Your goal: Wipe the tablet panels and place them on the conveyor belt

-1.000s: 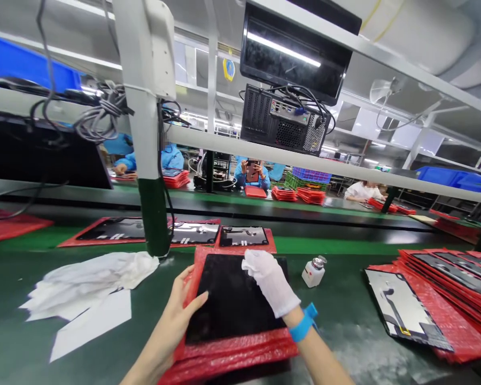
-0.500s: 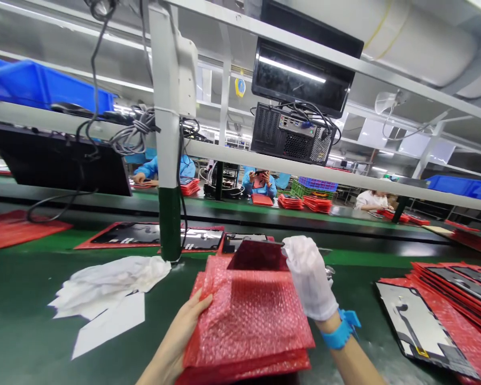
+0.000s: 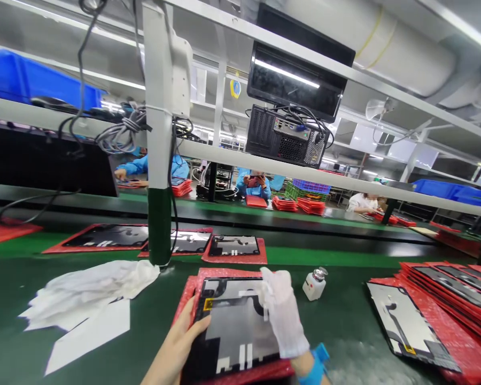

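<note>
Atop red wrap (image 3: pixel 228 272), panel (image 3: pixel 234 334), left hand (image 3: pixel 181 338) clamped on its edge, gloved right hand (image 3: pixel 284 315), grip unclear

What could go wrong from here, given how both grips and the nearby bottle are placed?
The bare left grip has its thumb over the edge of the display panel, so skin marks might be left there.

The panel lies on red bubble-wrap sleeves, a soft base that may shift under pressure.

The white pump bottle stands close to the gloved right grip; a sideways swing could knock it over.
</note>
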{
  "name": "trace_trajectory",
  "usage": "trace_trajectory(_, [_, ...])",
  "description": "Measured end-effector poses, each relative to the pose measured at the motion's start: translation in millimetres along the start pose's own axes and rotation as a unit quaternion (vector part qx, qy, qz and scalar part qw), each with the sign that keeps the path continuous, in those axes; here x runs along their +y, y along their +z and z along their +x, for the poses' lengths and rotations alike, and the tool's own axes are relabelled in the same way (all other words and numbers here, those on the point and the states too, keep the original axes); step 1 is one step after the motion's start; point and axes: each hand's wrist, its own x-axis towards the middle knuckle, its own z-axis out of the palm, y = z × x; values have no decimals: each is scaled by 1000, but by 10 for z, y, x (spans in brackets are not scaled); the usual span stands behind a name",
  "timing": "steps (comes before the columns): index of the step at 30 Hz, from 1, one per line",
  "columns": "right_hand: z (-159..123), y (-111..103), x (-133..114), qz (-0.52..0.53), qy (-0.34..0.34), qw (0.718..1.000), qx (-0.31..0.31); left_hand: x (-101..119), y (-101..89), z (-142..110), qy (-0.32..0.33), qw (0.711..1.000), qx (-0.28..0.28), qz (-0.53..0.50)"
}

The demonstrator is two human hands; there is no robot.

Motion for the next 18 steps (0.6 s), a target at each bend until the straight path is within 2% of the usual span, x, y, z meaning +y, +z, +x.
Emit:
trace_trajectory(3, [299, 205, -219, 15, -28, 999, -8, -59, -26, -11, 26, 999, 18, 22])
trace_trajectory(6, [381, 274, -326, 3, -77, 997, -21, -113, -68, 24, 50, 998, 25, 37])
trace_trajectory(8, [325, 190, -215, 27, -62, 998, -12, -139, -94, 51, 56, 997, 30, 45])
trace_trajectory(10, [204, 49, 15, 46, -15, 999, 10, -151, -103, 59, 60, 997, 26, 49])
trace_trajectory(12, [66, -61, 255, 26, 17, 999, 38, -141, -85, 37, 64, 997, 22, 49])
trace_trajectory(14, [-24, -70, 387, -2, 13, 997, 73, -113, -41, -8, 70, 996, 20, 50])
trace_trajectory(16, [-24, 41, 350, -16, -6, 997, 78, -79, 16, -61, 76, 996, 22, 50])
trace_trajectory(18, [63, 226, 176, -25, -37, 998, 41, -55, 66, -101, 77, 996, 24, 49])
